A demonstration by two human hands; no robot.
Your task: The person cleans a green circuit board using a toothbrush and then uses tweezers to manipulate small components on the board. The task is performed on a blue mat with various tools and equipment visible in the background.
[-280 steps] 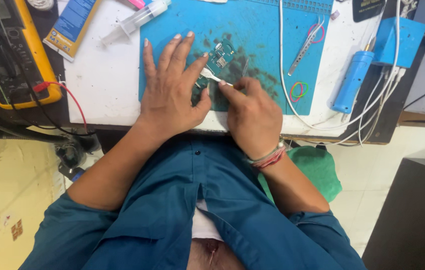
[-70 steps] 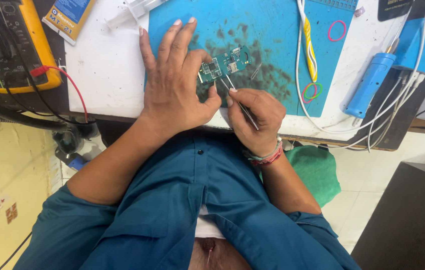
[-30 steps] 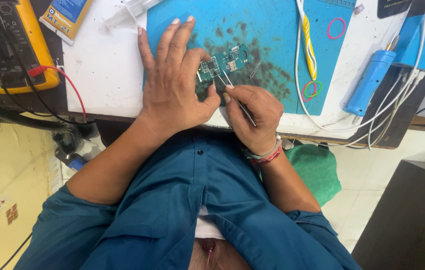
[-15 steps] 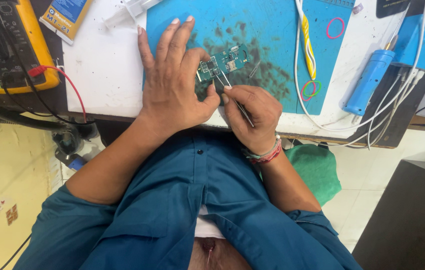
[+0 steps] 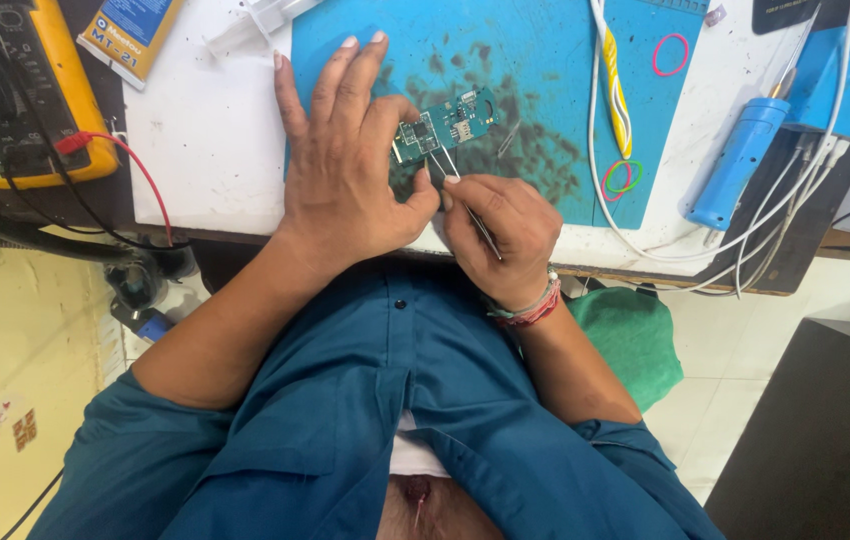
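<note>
Circuit board (image 5: 445, 123) under spread left hand (image 5: 350, 165), right hand (image 5: 500, 235) fingers pinching tweezers (image 5: 455, 180)

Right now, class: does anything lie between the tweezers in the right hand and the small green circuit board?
Nothing visible does. The right hand holds the tweezers with their tips already on the circuit board, which the left hand steadies from the side on the blue mat.

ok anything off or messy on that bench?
The blue work mat is blotched with dark stains around the small green circuit board, like residue. Loose rubber bands lie on it. The left hand steadies the board; the right hand holds tweezers to it. Nothing looks broken.
</note>
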